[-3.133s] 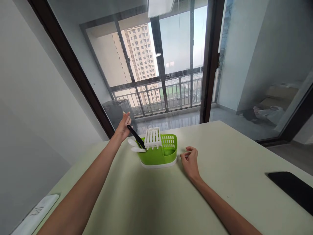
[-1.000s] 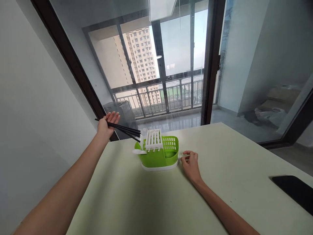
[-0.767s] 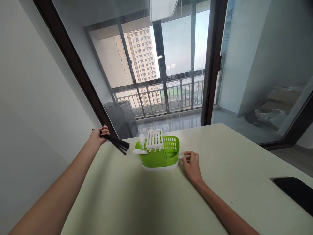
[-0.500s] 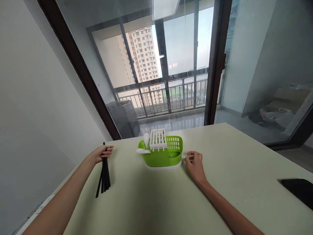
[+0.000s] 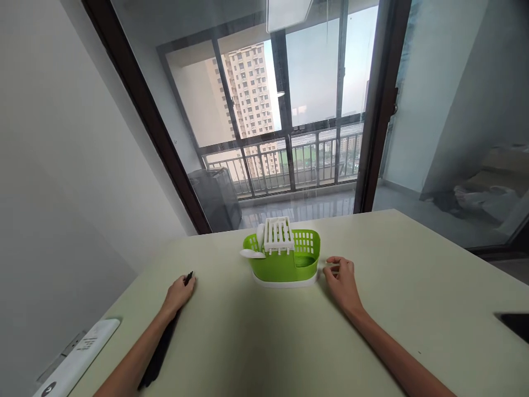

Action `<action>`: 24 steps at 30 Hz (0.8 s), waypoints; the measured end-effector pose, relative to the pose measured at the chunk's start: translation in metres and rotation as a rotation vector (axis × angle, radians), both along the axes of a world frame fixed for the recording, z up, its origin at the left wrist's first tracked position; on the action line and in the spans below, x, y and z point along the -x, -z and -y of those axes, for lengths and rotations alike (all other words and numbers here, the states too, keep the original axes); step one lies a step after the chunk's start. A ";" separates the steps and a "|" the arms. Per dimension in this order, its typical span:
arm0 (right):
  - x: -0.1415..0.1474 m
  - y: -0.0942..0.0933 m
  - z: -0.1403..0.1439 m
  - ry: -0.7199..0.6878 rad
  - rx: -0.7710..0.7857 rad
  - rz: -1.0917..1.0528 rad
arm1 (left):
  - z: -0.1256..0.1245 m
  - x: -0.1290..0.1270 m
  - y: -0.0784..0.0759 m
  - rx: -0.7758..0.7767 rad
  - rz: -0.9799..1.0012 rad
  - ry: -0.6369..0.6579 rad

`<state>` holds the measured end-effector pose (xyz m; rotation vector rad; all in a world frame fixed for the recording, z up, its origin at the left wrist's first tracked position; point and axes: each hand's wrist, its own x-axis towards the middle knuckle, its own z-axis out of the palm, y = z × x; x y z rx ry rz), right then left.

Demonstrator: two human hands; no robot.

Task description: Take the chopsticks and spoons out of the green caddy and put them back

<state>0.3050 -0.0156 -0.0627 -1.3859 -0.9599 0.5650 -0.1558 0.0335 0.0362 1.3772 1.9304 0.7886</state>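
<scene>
My left hand (image 5: pixel 179 292) is closed round a bundle of black chopsticks (image 5: pixel 163 348) at the left of the table. Their tips poke out past the fingers, while the rest runs back beside my forearm, partly hidden by it. In the middle stands a green utensil caddy (image 5: pixel 273 269) on a white base. Over its rim sits a white slotted rack (image 5: pixel 279 234), and a white spoon (image 5: pixel 252 254) juts out to the left next to another white spoon (image 5: pixel 260 236). Beside the caddy's right end rests my right hand (image 5: pixel 342 278), fingers loosely curved and apart, holding nothing.
The pale table (image 5: pixel 264 347) reaches to a glass sliding door with a dark frame (image 5: pixel 374 138). A long white box (image 5: pixel 88 353) lies along the left edge near the wall. A dark flat object (image 5: pixel 516 325) is cut off at the right edge.
My left hand has come nearer with the chopsticks, which now lie lower and along my forearm. The right hand stays by the caddy. The view has shifted slightly left, showing the white box.
</scene>
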 end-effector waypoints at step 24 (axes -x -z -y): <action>-0.007 0.005 0.004 -0.027 0.066 0.102 | 0.020 0.003 0.039 -0.275 -0.915 0.065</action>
